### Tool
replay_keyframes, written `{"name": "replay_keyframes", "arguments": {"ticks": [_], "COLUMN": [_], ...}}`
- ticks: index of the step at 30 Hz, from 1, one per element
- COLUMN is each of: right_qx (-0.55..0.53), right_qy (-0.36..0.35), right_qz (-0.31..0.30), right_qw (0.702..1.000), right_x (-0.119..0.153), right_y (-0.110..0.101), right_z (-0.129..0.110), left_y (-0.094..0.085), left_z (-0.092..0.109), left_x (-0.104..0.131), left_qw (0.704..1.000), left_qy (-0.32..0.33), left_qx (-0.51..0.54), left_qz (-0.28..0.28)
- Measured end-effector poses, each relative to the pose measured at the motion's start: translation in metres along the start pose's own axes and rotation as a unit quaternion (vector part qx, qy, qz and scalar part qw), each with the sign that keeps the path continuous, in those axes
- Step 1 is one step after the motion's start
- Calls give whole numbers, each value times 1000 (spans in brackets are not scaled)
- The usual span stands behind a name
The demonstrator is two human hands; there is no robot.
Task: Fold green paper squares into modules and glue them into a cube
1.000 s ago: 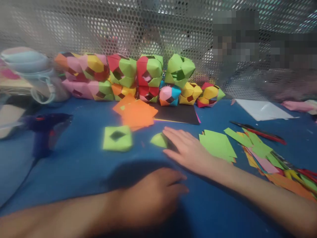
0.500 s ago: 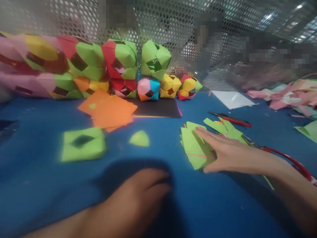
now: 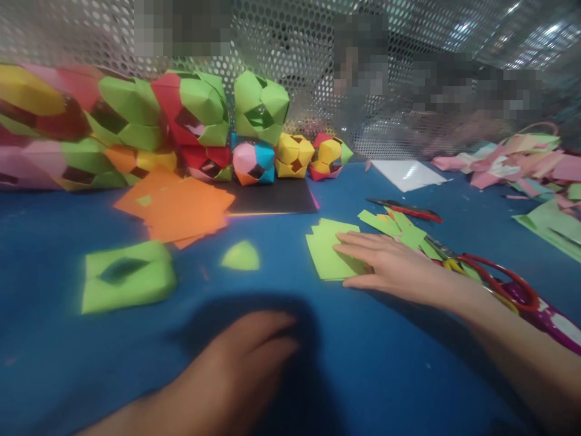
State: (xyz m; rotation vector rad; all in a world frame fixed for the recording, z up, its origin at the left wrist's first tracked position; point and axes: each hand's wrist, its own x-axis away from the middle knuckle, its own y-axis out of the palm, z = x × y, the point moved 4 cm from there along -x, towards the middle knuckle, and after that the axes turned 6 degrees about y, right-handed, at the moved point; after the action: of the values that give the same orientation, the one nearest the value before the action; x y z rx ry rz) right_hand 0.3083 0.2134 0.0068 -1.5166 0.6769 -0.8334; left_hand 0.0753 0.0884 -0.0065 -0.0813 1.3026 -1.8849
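Green paper squares [image 3: 327, 249] lie in a loose stack just right of the frame's center on a blue table [image 3: 381, 363], their right part covered by the right hand [image 3: 390, 266], whose fingers reach out nearly straight with the thumb set apart below. The left hand [image 3: 240, 357], at the bottom center, is blurred and loosely curled above its shadow; whether its fingertips pinch anything cannot be told. A small green paper wedge [image 3: 241, 257] sits near the center, a green folded box [image 3: 129, 275] at left, and colorful paper balls [image 3: 262, 106] across the upper left.
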Motion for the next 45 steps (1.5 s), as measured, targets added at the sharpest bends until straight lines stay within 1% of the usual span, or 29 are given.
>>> {"name": "replay_keyframes", "arguments": {"ticks": [4, 7, 9, 11, 12, 14, 17, 19, 21, 22, 23, 25, 27, 29, 30, 31, 32, 33, 34, 35, 37, 39, 41, 43, 45], "right_qx": [19, 16, 11, -4, -17, -45, -78, -111, -174, -217, -268, -379, -468, -532, -554, -570, -581, -588, -593, -596, -596, -598, -612, -635, -640], "right_qy": [-58, -88, -100, -105, -103, -92, -88, -84, -46, -10, 36, 108, 150, 166, 161, 150, 134, 120, 110, 107, 117, 134, 143, 135, 119], "right_qz": [18, 38, 66, 104, 120, 132, 124, 148, 190, 198, 188, 123, 39, -32, -60, -79, -85, -77, -51, -11, 83, 148, 166, 161, 145], "right_qw": [998, 995, 993, 989, 987, 986, 985, 979, 965, 956, 944, 911, 870, 830, 814, 804, 798, 796, 796, 796, 790, 777, 760, 744, 745], "right_x": [4, 5, 5, 4, 3, 0, -2, 1, 7, 10, 13, 15, 12, 6, 2, -1, -4, -7, -8, -9, -9, -7, -7, -7, -7], "right_y": [-7, -11, -11, -11, -10, -9, -12, -21, -33, -37, -38, -31, -16, 1, 8, 13, 15, 16, 15, 12, 6, 3, 4, 8, 10], "right_z": [-11, -18, -19, -18, -16, -15, -17, -22, -27, -29, -30, -37, -48, -61, -68, -74, -78, -81, -81, -79, -71, -63, -58, -58, -63], "left_y": [-3, -6, -6, -6, -6, -5, -4, -7, -11, -13, -14, -13, -11, -8, -8, -9, -10, -11, -12, -14, -15, -15, -14, -12, -11], "left_z": [2, 2, 1, -2, -4, -8, -12, -13, -15, -18, -20, -26, -32, -34, -34, -34, -34, -33, -33, -33, -35, -37, -40, -41, -41], "left_x": [0, 0, 0, 0, -1, -2, -4, -4, -3, -2, 0, 4, 6, 5, 3, 0, -2, -5, -6, -7, -6, -2, 2, 5, 7], "left_qw": [999, 999, 999, 998, 997, 992, 986, 981, 970, 960, 946, 909, 867, 835, 828, 830, 837, 845, 850, 853, 848, 839, 825, 806, 791], "left_qy": [-31, -34, -37, -46, -52, -66, -89, -108, -145, -172, -201, -258, -296, -319, -328, -335, -341, -344, -347, -350, -357, -367, -375, -380, -382], "left_qx": [-2, -3, 9, 35, 52, 84, 113, 128, 155, 178, 206, 276, 350, 403, 413, 407, 391, 375, 361, 350, 342, 343, 353, 371, 383], "left_qz": [-18, -27, -18, 15, 35, 68, 84, 96, 116, 130, 147, 176, 194, 195, 190, 181, 171, 164, 163, 169, 191, 211, 233, 262, 284]}}
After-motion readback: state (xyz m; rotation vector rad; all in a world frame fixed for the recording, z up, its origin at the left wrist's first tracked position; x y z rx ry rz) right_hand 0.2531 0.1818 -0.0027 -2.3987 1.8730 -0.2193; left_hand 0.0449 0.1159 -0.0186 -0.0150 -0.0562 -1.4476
